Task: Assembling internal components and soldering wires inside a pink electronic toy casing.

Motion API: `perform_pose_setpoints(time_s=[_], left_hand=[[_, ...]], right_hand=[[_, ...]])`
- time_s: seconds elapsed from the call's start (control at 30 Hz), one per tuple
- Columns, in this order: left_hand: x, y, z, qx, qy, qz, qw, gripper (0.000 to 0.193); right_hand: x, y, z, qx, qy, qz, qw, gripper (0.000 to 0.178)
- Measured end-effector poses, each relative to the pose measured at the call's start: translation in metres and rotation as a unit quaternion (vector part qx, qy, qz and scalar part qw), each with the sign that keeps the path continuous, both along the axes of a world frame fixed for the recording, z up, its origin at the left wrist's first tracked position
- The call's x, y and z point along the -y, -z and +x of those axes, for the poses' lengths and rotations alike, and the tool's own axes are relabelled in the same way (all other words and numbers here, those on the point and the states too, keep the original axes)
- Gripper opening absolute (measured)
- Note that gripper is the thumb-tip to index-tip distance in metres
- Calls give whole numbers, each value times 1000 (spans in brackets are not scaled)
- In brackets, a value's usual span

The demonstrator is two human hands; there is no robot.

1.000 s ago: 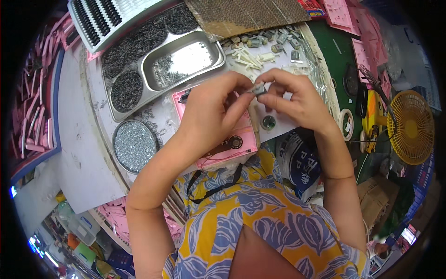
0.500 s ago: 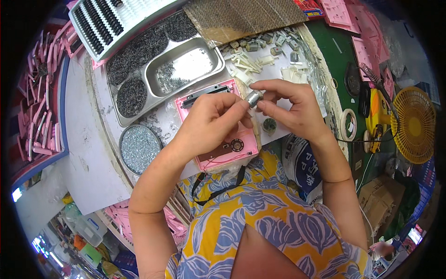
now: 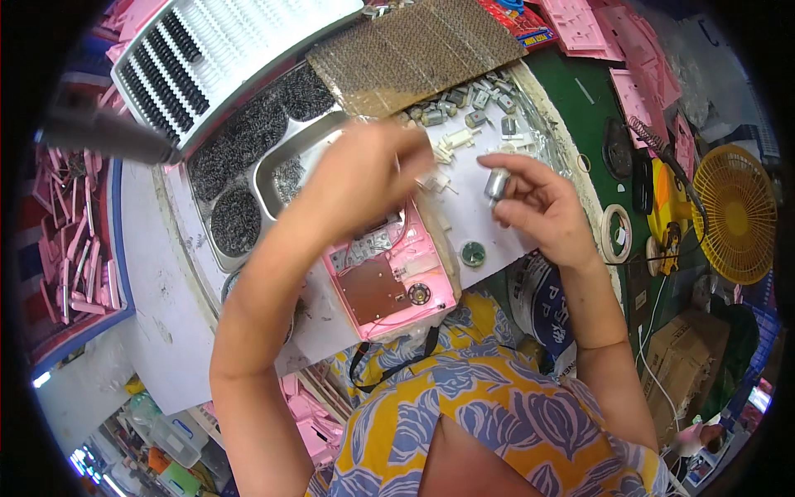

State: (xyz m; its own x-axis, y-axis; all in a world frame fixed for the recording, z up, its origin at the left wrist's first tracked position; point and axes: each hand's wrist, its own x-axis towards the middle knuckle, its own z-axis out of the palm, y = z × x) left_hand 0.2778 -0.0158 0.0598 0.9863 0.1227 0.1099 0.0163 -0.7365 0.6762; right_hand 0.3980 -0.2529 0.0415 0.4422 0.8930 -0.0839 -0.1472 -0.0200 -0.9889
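Observation:
A small silver cylindrical motor [image 3: 497, 184] is pinched between the thumb and fingers of my right hand [image 3: 542, 207], held above the white work surface. My left hand [image 3: 373, 166] is smeared by motion over the metal tray and the far end of a pink casing [image 3: 397, 286], so its fingers cannot be read. Inside the casing are a brown board, a round speaker-like part and thin wires. Past my left hand lie white plastic pieces [image 3: 455, 141], and behind them several loose motors [image 3: 476, 99]. A small round green item [image 3: 473, 254] sits between the casing and my right forearm.
A metal tray [image 3: 267, 178] holds dark small parts. Behind it stands a white rack [image 3: 240, 50] with rows of black pieces; brown cardboard [image 3: 414, 54] lies beside it. A blurred dark screwdriver-like tool [image 3: 108, 132] hangs at left. A yellow fan [image 3: 737, 219] is at right.
My left hand has left the motor and swung up over the tray, uncovering more of the casing. My right hand has carried the motor rightward. The dark tool has come into view at left.

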Motion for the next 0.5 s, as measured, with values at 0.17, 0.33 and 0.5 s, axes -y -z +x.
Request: perform_pose_setpoints(time_s=[0.17,0.33,0.5], left_hand=[[-51,43,69,146,-58,211,965,13],[-44,55,83,163,-49,242,955,14],[-46,61,93,194,-6,266,944,13]], right_hand=[[0,2,13,9,26,-1,1000,49],[20,8,19,-2,53,-7,999,49],[33,7,23,13,71,-5,997,49]])
